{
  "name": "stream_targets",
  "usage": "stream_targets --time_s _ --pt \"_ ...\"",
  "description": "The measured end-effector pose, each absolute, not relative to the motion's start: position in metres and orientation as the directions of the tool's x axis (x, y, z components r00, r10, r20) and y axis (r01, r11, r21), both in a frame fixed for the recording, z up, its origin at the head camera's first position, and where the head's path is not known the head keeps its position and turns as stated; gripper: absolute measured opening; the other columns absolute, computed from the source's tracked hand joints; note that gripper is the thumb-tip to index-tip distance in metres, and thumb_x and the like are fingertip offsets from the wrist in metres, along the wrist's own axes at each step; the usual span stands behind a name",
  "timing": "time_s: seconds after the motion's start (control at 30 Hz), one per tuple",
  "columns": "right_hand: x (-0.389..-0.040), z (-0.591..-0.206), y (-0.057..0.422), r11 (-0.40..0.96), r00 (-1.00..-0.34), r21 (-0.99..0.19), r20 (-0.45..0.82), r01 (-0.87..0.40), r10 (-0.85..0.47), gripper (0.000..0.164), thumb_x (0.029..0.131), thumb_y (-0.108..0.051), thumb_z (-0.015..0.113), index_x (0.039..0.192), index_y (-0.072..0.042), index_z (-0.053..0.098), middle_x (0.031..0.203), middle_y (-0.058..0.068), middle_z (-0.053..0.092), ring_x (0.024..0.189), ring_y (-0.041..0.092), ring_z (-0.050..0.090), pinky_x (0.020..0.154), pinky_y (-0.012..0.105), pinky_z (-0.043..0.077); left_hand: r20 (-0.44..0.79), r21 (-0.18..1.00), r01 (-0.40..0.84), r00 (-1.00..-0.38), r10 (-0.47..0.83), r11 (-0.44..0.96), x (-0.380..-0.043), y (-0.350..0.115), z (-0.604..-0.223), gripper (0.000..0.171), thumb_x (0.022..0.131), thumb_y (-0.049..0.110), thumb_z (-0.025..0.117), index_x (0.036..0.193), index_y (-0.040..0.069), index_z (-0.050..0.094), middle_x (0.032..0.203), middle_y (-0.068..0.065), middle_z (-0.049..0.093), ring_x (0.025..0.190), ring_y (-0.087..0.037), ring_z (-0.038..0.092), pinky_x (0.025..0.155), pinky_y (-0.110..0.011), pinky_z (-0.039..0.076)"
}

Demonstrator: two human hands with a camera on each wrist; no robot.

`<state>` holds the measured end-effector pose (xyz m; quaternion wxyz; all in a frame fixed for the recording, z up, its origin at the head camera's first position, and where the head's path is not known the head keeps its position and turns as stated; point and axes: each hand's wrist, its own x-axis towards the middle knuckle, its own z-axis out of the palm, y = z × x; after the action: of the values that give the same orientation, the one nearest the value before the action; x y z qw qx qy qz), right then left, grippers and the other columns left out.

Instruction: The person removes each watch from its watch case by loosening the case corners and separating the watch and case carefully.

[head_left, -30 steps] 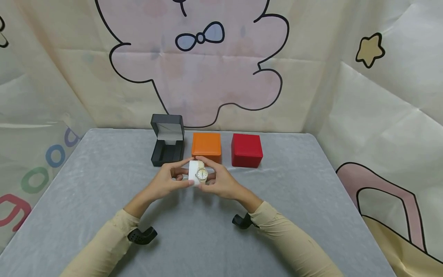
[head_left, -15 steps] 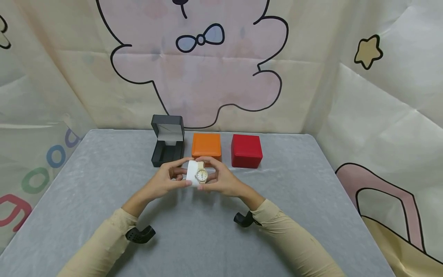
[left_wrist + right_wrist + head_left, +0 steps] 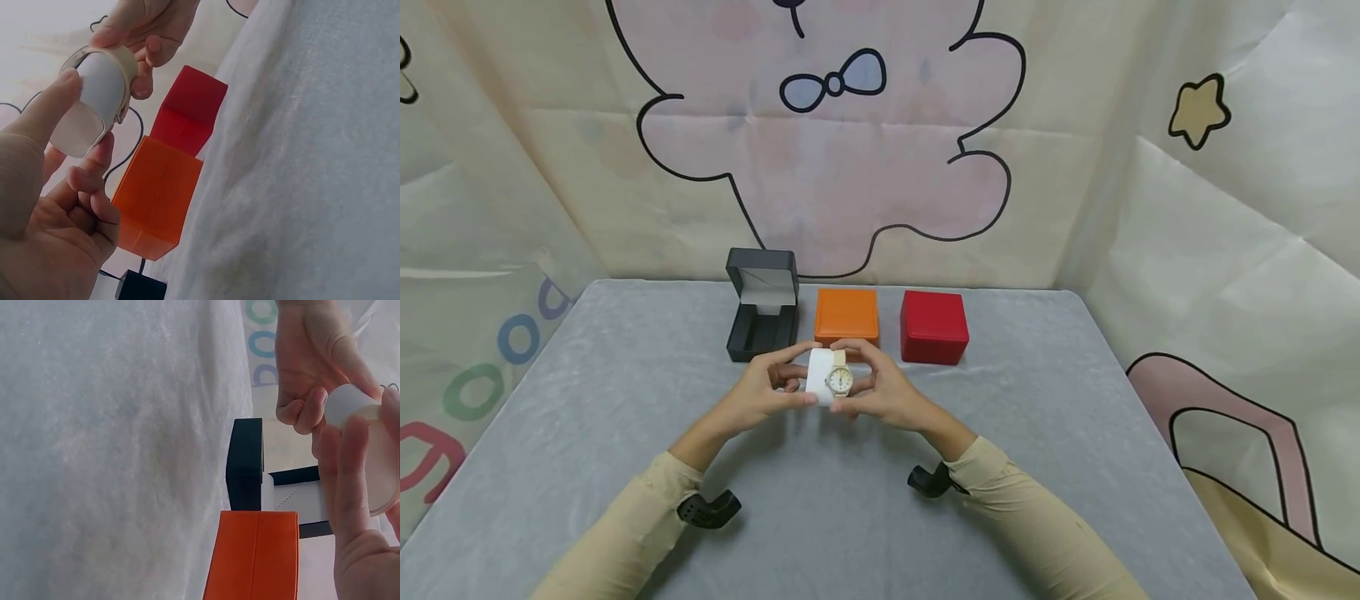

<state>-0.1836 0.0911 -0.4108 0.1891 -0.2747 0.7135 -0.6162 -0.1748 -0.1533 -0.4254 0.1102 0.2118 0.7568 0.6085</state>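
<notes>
A cream-strapped wristwatch point(image 3: 839, 381) with a round pale dial sits around the right part of a white watch cushion point(image 3: 818, 375), held up above the table. My left hand point(image 3: 762, 387) grips the cushion's left end between thumb and fingers. At the watch side, my right hand point(image 3: 883, 390) pinches the strap, thumb below and fingers above. The left wrist view shows the cream strap point(image 3: 127, 65) encircling the cushion point(image 3: 103, 81), with the left thumb against the cushion's end. In the right wrist view, right-hand fingers point(image 3: 353, 481) partly cover the watch.
Behind the hands stand a black watch box point(image 3: 763, 329) with its lid raised, a closed orange box point(image 3: 847, 312) and a closed red box point(image 3: 935, 327). A grey cloth point(image 3: 1037, 433) covers the table. Printed curtains point(image 3: 880, 183) hang behind and at both sides.
The watch has shifted slightly right along the cushion with my right hand, so more white shows beside it. My left hand and the boxes stay nearly where they were.
</notes>
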Motion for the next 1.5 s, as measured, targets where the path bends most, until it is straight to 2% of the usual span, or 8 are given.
stream_targets --time_s 0.2,0.3,0.53,0.7,0.83,1.07,1.33,1.5 --pt "-0.1814 -0.4099 0.0916 0.082 -0.776 -0.987 0.057 -0.139 -0.628 0.074 0.079 0.007 0.081 0.14 -0.009 0.042 0.141 0.021 0.045 0.073 0.025 0.072 0.06 0.032 0.059 0.094 0.971 0.186 -0.876 0.474 0.152 -0.1742 -0.1522 -0.427 0.074 0.087 0.009 0.08 0.151 0.001 0.044 0.118 -0.028 0.07 0.068 -0.007 0.049 0.058 -0.021 0.038" --pt "-0.1815 -0.4103 0.092 0.083 -0.776 -0.988 0.051 -0.132 -0.629 0.074 0.08 0.007 0.08 0.14 -0.01 0.041 0.141 0.02 0.044 0.072 0.025 0.071 0.06 0.031 0.059 0.096 0.971 0.188 -0.875 0.474 0.151 -0.1741 -0.152 -0.4269 0.075 0.086 0.009 0.08 0.151 0.0 0.043 0.117 -0.028 0.071 0.068 -0.007 0.049 0.058 -0.022 0.038" --pt "-0.1861 -0.4119 0.0936 0.115 -0.791 -0.982 0.049 -0.15 -0.61 0.073 0.085 0.001 0.077 0.146 -0.014 0.042 0.144 0.017 0.048 0.076 0.026 0.071 0.059 0.041 0.06 0.103 0.961 0.202 -0.898 0.428 0.192 -0.1752 -0.1487 -0.4263 0.074 0.087 0.008 0.079 0.152 0.001 0.044 0.117 -0.028 0.071 0.068 -0.008 0.051 0.058 -0.021 0.039" --pt "-0.1865 -0.4095 0.0943 0.126 -0.789 -0.982 0.035 -0.141 -0.613 0.073 0.086 0.0 0.076 0.149 -0.014 0.042 0.145 0.019 0.047 0.075 0.025 0.068 0.061 0.03 0.057 0.098 0.957 0.202 -0.901 0.422 0.209 -0.1756 -0.1483 -0.4267 0.074 0.088 0.008 0.077 0.152 0.001 0.042 0.116 -0.027 0.072 0.068 -0.007 0.051 0.059 -0.021 0.039" --pt "-0.1868 -0.4103 0.0942 0.133 -0.783 -0.98 0.033 -0.147 -0.622 0.076 0.086 0.001 0.075 0.152 -0.015 0.04 0.147 0.017 0.046 0.075 0.024 0.068 0.062 0.027 0.056 0.085 0.957 0.193 -0.9 0.428 0.217 -0.1753 -0.149 -0.4271 0.074 0.089 0.009 0.077 0.153 0.002 0.041 0.114 -0.025 0.072 0.066 -0.007 0.048 0.058 -0.021 0.038" --pt "-0.1875 -0.411 0.0935 0.122 -0.761 -0.978 0.051 -0.169 -0.647 0.083 0.087 0.001 0.072 0.158 -0.019 0.034 0.146 0.016 0.047 0.078 0.027 0.069 0.065 0.027 0.057 0.083 0.953 0.196 -0.903 0.422 0.231 -0.1746 -0.15 -0.4268 0.073 0.089 0.011 0.077 0.154 0.01 0.044 0.116 -0.024 0.072 0.064 -0.007 0.047 0.057 -0.02 0.037" --pt "-0.1875 -0.4107 0.096 0.105 -0.741 -0.982 0.046 -0.156 -0.67 0.083 0.088 0.002 0.072 0.159 -0.018 0.034 0.152 0.017 0.041 0.084 0.03 0.07 0.067 0.025 0.056 0.071 0.957 0.186 -0.895 0.44 0.223 -0.1731 -0.1526 -0.4261 0.073 0.09 0.011 0.076 0.154 0.01 0.043 0.118 -0.026 0.071 0.065 -0.007 0.046 0.058 -0.021 0.037" --pt "-0.188 -0.4133 0.0976 0.086 -0.728 -0.991 0.015 -0.101 -0.685 0.08 0.092 0.001 0.068 0.16 -0.022 0.032 0.156 0.015 0.037 0.095 0.033 0.07 0.078 0.027 0.059 0.074 0.959 0.188 -0.889 0.451 0.212 -0.1727 -0.1548 -0.4285 0.073 0.09 0.01 0.076 0.155 0.009 0.042 0.121 -0.026 0.07 0.067 -0.008 0.047 0.059 -0.021 0.038"
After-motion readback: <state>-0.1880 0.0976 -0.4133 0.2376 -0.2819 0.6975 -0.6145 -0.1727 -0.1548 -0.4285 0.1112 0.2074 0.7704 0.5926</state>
